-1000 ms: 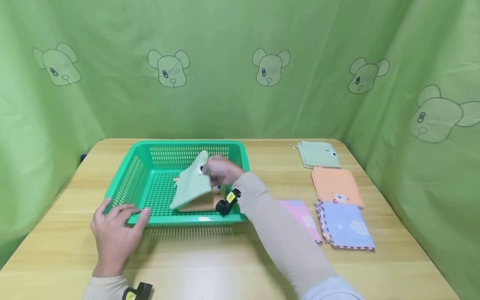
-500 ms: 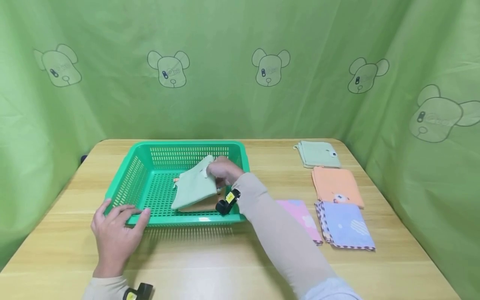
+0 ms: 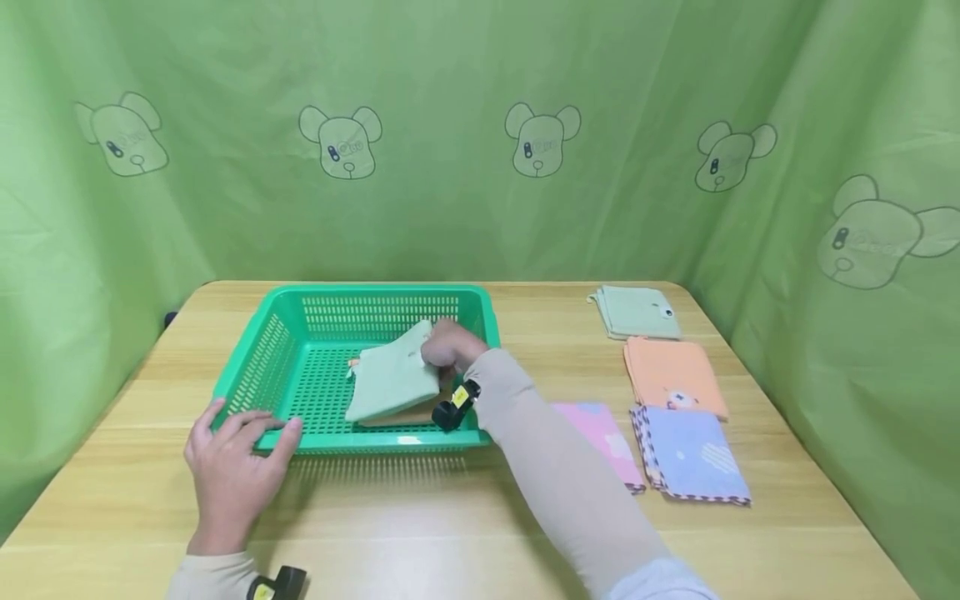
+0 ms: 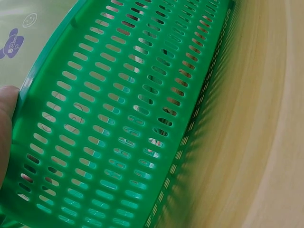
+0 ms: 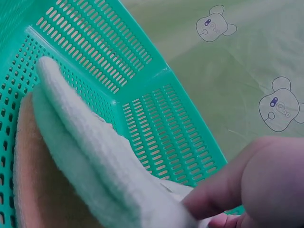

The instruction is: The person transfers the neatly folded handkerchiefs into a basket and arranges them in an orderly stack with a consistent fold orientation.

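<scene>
Right hand [image 3: 452,343] is down inside the green basket [image 3: 337,443], finger and thumb pinching the right side of a pale green cloth [image 3: 393,379]; fingertips mostly hidden by fabric. Cloth slants over a tan folded cloth [image 5: 28,175], mostly covered, toward the basket's near-right corner; can't see how far they touch. Small orange bit [image 3: 353,362] shows at its left, unclear what. Left hand [image 3: 236,471] at the basket's near-left corner, fingers apart on the rim; left wrist view crops it to a sliver. Basket stands near the table's [image 3: 360,533] far edge, left of middle. Down the table's right edge from the far corner: second pale green cloth [image 3: 637,312], orange cloth [image 3: 671,371], blue cloth [image 3: 697,454]. Pink cloth [image 3: 603,437] left of blue, partly lost behind the right sleeve [image 3: 562,475]. Dark thing [image 3: 169,318] past the table's left edge, too small to identify.
</scene>
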### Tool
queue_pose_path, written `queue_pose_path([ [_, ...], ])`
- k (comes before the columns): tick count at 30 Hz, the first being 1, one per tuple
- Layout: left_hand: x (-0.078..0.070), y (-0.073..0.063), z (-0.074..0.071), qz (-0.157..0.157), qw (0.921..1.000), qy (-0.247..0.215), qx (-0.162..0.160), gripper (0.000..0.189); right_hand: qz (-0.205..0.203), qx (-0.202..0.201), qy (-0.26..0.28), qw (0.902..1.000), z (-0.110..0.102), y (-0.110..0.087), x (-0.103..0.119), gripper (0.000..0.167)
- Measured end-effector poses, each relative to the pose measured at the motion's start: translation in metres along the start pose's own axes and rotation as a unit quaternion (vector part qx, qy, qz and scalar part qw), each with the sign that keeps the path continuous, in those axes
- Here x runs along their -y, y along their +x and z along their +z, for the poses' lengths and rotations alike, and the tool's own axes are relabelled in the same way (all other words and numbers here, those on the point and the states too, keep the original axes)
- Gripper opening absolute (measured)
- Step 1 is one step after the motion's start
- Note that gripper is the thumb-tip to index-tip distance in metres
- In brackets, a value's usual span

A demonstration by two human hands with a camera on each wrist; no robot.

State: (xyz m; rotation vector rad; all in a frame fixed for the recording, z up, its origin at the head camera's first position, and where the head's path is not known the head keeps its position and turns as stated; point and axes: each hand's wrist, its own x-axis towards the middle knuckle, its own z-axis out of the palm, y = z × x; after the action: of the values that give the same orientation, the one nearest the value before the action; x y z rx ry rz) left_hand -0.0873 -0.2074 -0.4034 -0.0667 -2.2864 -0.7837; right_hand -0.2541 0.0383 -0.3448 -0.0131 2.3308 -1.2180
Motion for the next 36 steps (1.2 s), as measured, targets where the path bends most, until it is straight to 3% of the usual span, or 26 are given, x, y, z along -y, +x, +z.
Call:
queue_pose_path([
  [12,-0.0001,-0.0009,-0.0015,-0.002,0.9999,0.005,0.009,0.037,-0.006,-0.014,-0.071,0.9973,-0.0001,-0.0012,-0.0038,0.033],
  [23,-0.0014,-0.0011,-0.0018,0.001,1.0,0.002,0.006,0.037,0.003,-0.029,-0.122,0.9921,-0.0015,0.0015,-0.0045,0.021],
  [31,0.0004,-0.0005,-0.0013,0.002,0.9999,0.008,0.008,0.035,0.015,-0.042,-0.11,0.9929,-0.0022,0.0014,-0.0024,0.045],
  [36,0.0004,-0.0006,-0.0004,0.004,0.9999,0.007,0.007,0.036,0.025,-0.047,-0.112,0.9923,-0.002,0.0023,-0.0025,0.043],
])
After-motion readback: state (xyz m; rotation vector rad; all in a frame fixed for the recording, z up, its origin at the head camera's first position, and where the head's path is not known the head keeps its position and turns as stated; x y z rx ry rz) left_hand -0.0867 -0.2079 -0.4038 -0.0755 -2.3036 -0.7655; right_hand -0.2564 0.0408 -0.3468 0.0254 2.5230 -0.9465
